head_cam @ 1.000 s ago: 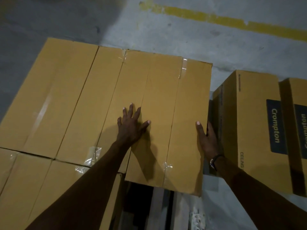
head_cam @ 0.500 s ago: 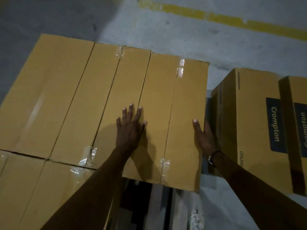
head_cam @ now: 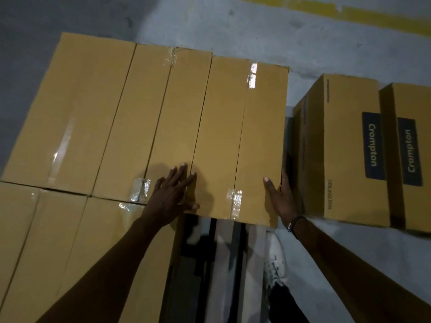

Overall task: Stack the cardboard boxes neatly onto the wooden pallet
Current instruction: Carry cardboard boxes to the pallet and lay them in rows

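**Inspector:** Start nearest you. What is stacked?

**Assistant:** At the near left, a row of boxes (head_cam: 70, 241) already lies flat. Beside it at the near centre, bare pallet (head_cam: 224, 264) slats show in a gap. A white shoe (head_cam: 276, 259) stands at the pallet's right edge.

**Inspector:** And the hands?

**Assistant:** The left hand (head_cam: 171, 194) lies flat, fingers straight and spread, pressing on top of the box being set (head_cam: 238, 141). The right hand (head_cam: 279, 197) is braced against that box's right side, thumb on the top edge; its fingers are hidden behind the edge, so I cannot tell whether they curl. The box sits flush with the far row (head_cam: 105, 117), its near end overhanging the gap.

**Inspector:** Progress?

**Assistant:** In my judgement, partway. At least 2 rows are laid, and this box appears nearly seated. 2 printed boxes (head_cam: 342, 148) wait on the floor to the right, just beside the stack, so stacking is not finished.

**Inspector:** Surface and room?

**Assistant:** Grey concrete floor (head_cam: 233, 26), scuffed, dimly lit at left. A worn yellow line (head_cam: 349, 12) runs across the far edge.
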